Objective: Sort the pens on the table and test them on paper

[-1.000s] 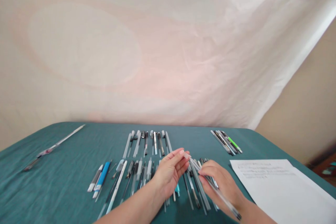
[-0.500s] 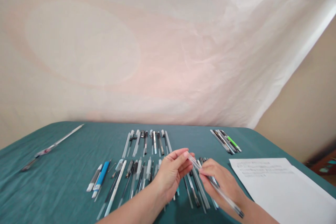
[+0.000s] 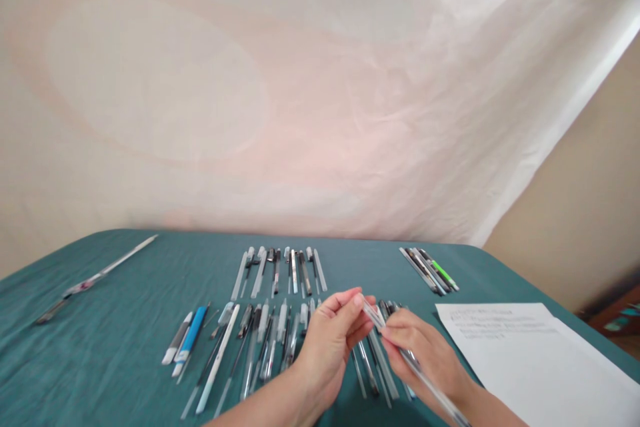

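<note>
My right hand (image 3: 425, 355) grips a clear pen (image 3: 423, 373) that runs from the lower right up toward the middle. My left hand (image 3: 333, 340) pinches the pen's far tip between thumb and fingertips. Both hands hover over a row of several pens (image 3: 260, 340) lying side by side on the teal tablecloth (image 3: 125, 293). More pens under my hands are partly hidden.
A second row of pens (image 3: 283, 270) lies farther back. A small group with a green pen (image 3: 433, 270) sits at the back right. A white printed sheet (image 3: 530, 357) lies at the right. A long thin stick (image 3: 95, 277) rests at the far left. A pale cloth backdrop hangs behind.
Both hands with the clear pen have shifted slightly right and lower in the picture. The left fingers stay pinched at the pen's tip.
</note>
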A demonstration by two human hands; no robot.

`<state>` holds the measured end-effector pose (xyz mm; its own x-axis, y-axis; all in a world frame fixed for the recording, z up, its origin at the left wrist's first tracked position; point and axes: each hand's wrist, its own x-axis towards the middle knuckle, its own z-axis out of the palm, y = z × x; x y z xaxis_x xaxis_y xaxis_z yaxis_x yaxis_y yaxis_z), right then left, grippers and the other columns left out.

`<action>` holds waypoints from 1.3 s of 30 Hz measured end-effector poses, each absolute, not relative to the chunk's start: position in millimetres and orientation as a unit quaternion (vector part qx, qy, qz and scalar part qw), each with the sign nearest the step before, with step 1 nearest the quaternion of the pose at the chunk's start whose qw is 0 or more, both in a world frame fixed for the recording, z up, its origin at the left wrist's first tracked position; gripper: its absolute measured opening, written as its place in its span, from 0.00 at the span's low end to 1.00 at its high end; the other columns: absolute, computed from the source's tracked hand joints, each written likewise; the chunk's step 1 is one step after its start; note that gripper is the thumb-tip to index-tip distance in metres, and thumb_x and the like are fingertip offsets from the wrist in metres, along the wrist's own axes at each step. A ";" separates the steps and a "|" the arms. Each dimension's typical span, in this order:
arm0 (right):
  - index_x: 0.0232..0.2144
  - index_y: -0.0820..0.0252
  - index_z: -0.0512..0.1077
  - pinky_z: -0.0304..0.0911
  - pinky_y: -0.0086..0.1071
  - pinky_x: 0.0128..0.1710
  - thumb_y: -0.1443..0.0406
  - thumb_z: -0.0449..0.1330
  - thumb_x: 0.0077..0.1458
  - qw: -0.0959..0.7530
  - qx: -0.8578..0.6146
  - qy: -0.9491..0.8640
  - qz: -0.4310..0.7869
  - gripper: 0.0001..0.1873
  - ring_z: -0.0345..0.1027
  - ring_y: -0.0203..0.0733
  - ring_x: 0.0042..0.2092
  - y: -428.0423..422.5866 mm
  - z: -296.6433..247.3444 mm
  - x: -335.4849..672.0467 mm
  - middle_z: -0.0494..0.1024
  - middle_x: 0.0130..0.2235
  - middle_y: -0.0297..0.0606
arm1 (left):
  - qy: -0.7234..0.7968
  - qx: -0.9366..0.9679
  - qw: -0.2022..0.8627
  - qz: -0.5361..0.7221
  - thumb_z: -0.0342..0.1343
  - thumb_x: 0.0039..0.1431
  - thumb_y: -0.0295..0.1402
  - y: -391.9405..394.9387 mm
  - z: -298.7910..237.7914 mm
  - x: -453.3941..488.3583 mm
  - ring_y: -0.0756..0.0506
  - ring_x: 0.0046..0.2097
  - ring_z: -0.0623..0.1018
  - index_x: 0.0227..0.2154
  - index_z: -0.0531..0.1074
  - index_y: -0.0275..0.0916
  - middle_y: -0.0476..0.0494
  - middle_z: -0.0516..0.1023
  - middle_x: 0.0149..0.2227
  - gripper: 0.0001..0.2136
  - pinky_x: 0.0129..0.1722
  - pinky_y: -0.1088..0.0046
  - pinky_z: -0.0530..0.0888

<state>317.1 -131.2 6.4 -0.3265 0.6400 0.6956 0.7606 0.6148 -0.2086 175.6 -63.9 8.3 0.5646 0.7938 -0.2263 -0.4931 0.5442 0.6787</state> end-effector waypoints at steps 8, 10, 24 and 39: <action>0.38 0.60 0.62 0.63 0.27 0.31 0.76 0.52 0.50 0.383 -0.432 -0.813 -0.078 0.13 0.64 0.34 0.32 -130.5 6.1 316.9 0.67 0.31 0.36 | 0.247 0.287 0.837 0.396 0.59 0.50 0.32 -66.1 6.7 176.2 0.50 0.35 0.77 0.37 0.67 0.34 0.37 0.77 0.38 0.12 0.37 0.76 0.72; 0.38 0.60 0.62 0.63 0.27 0.31 0.76 0.52 0.50 0.382 -0.434 -0.813 -0.077 0.12 0.63 0.34 0.31 -130.7 5.8 317.1 0.67 0.31 0.36 | 0.244 0.285 0.838 0.397 0.59 0.49 0.32 -66.0 5.0 176.7 0.49 0.35 0.77 0.37 0.68 0.34 0.37 0.77 0.38 0.13 0.38 0.75 0.72; 0.36 0.59 0.63 0.64 0.28 0.31 0.74 0.51 0.51 0.393 -0.440 -0.803 -0.083 0.10 0.65 0.35 0.31 -122.3 7.7 316.0 0.70 0.30 0.37 | 0.279 0.270 0.838 0.383 0.59 0.50 0.29 -56.2 2.5 178.4 0.50 0.34 0.78 0.36 0.68 0.34 0.37 0.77 0.37 0.10 0.33 0.78 0.74; 0.31 0.56 0.71 0.61 0.28 0.28 0.64 0.52 0.54 0.255 -0.668 -0.699 -0.010 0.08 0.69 0.38 0.29 -129.4 44.7 358.5 0.76 0.29 0.33 | 0.300 0.314 0.761 0.482 0.59 0.49 0.27 -28.5 -6.1 178.3 0.47 0.41 0.76 0.33 0.68 0.33 0.37 0.77 0.38 0.08 0.46 0.71 0.71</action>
<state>358.5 -129.4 44.7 0.0232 0.9286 0.3703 0.9392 0.1067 -0.3263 178.3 -28.5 -6.1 0.3556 0.9218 -0.1546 -0.5441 0.3386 0.7676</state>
